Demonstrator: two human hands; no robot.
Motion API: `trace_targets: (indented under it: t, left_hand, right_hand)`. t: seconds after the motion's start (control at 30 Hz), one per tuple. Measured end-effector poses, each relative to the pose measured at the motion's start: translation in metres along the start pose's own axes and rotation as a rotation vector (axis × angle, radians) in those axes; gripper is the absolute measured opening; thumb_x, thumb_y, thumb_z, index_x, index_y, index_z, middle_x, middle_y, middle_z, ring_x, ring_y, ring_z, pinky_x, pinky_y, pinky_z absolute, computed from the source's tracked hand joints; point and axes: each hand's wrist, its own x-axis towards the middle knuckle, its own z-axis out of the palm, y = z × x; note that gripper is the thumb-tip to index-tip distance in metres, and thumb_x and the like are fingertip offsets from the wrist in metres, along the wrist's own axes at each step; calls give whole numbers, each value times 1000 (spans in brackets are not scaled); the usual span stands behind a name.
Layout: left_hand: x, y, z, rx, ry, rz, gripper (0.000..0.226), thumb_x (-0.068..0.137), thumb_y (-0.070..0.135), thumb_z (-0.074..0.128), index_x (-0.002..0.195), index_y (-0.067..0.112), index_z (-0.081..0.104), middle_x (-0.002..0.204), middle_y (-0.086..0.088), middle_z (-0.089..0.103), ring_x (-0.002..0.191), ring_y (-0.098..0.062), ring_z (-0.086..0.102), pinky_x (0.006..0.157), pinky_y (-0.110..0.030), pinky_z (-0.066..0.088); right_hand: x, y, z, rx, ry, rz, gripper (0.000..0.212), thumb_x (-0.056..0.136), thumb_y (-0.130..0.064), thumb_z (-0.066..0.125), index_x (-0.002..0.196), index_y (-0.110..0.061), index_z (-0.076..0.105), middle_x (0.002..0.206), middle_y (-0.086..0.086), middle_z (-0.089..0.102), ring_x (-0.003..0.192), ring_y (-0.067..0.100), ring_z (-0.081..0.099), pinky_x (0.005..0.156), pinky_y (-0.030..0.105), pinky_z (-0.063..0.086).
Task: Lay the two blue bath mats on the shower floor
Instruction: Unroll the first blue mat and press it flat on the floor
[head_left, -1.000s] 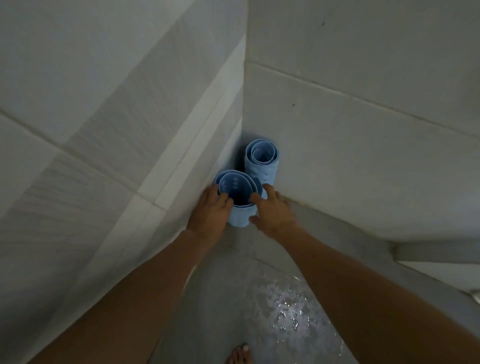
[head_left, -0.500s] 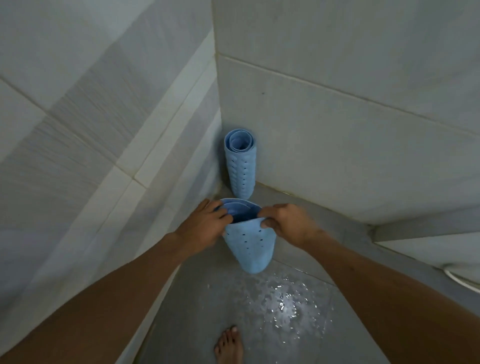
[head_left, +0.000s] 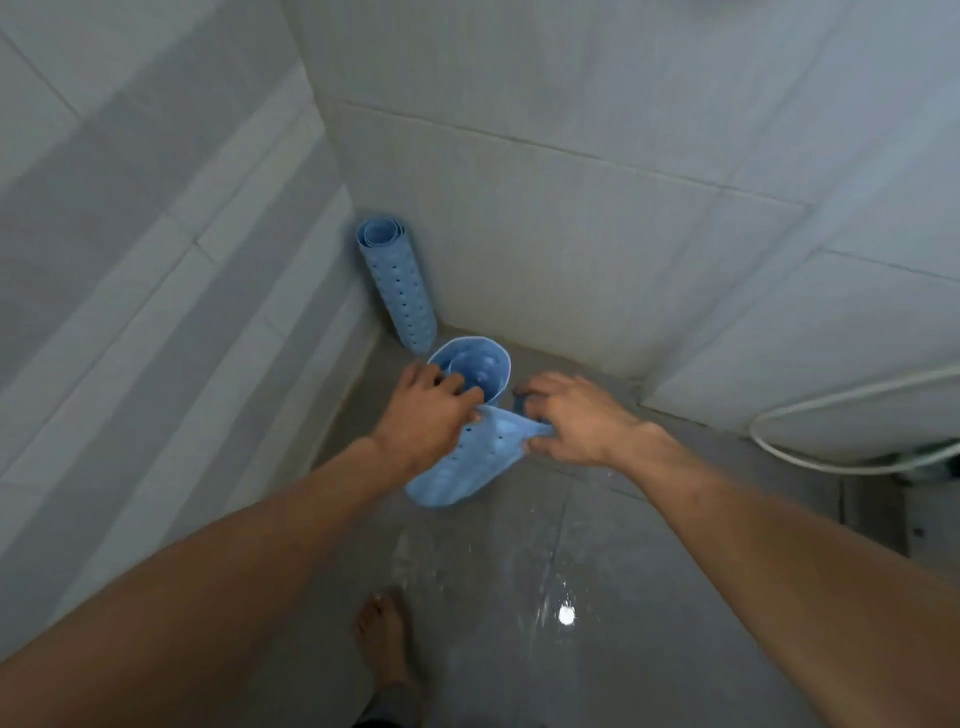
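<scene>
A rolled blue bath mat with small holes hangs above the wet grey shower floor, held by both hands. My left hand grips the roll's upper rim from the left. My right hand pinches the loose outer edge on the right, and the roll has opened a little there. A second rolled blue mat stands upright in the corner, leaning against the tiled walls, just beyond the held one and apart from it.
Pale tiled walls close in on the left and at the back. A white shower hose curves along the right wall above a low ledge. My bare foot stands on the wet floor below the hands.
The mat has been carried away from the corner toward me and its outer edge has begun to unroll. My right hand shifted from the rim to that loose edge.
</scene>
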Motion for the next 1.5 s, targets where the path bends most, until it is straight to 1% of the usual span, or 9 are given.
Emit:
trace_targets:
  t: [0.1, 0.2, 0.3, 0.63, 0.77, 0.93, 1.17, 1.37, 1.5]
  left_hand:
    - [-11, 22, -12, -21, -161, -130, 46, 92, 50, 31, 108, 19, 61, 103, -9, 69, 93, -38, 63, 86, -46, 48]
    - [-32, 36, -12, -132, -357, -206, 53, 94, 56, 43, 133, 21, 44, 136, -4, 56, 116, -31, 57, 102, -41, 34]
    - [-60, 55, 0, -175, -394, -175, 59, 94, 37, 54, 148, 25, 32, 148, -3, 46, 124, -28, 53, 101, -35, 23]
    - [-122, 84, 9, -360, -472, -350, 23, 81, 44, 70, 84, 22, 66, 98, -6, 71, 103, -24, 61, 96, -33, 29]
    - [-182, 60, 16, -537, -538, -499, 32, 74, 34, 80, 67, 10, 60, 85, -20, 70, 85, -36, 66, 63, -29, 39]
    - [-220, 43, 25, -695, -413, -672, 31, 78, 28, 79, 68, 4, 64, 60, -6, 52, 53, -15, 46, 48, -25, 33]
    - [-190, 10, 16, -480, -351, -474, 21, 82, 26, 76, 77, 6, 70, 69, -15, 66, 68, -24, 62, 62, -32, 44]
    - [-169, 34, 6, -187, -747, -298, 35, 88, 35, 67, 116, 13, 69, 112, -7, 71, 104, -23, 65, 86, -24, 43]
    - [-165, 43, 18, -131, -1028, -216, 32, 90, 40, 63, 116, 22, 69, 110, 1, 71, 101, -15, 65, 87, -24, 45]
  right_hand:
    - [-42, -3, 7, 73, 101, -46, 25, 91, -27, 59, 113, -15, 64, 133, 2, 60, 129, 27, 52, 102, 41, 44]
    - [-75, -6, 7, 41, 111, 9, 16, 92, -25, 53, 81, -23, 41, 79, 0, 57, 80, 32, 56, 64, 38, 41]
    - [-105, -3, 2, 76, 129, 70, 33, 96, -30, 55, 72, -29, 32, 62, -4, 46, 68, 30, 46, 61, 37, 35]
    - [-171, -48, -15, 240, 244, 130, 34, 90, -30, 69, 73, -17, 44, 61, 1, 47, 63, 21, 41, 59, 36, 37]
    - [-201, -52, -38, 346, 355, 211, 28, 86, -27, 73, 74, -11, 55, 61, 1, 56, 54, 10, 37, 56, 32, 34]
    - [-227, -27, -26, 456, 438, 318, 27, 85, -28, 78, 72, -14, 58, 54, -9, 58, 46, 2, 45, 47, 15, 35]
    - [-256, 27, 73, 168, 96, 527, 25, 80, -23, 80, 79, -28, 55, 89, 5, 66, 89, 27, 61, 78, 35, 49]
    - [-280, 36, 169, 282, -187, 528, 25, 86, -24, 72, 81, -28, 48, 92, 1, 63, 88, 24, 60, 73, 34, 46]
    - [-285, 35, 198, 332, -374, 500, 14, 97, -34, 59, 96, -33, 45, 97, -1, 66, 89, 18, 61, 79, 33, 47]
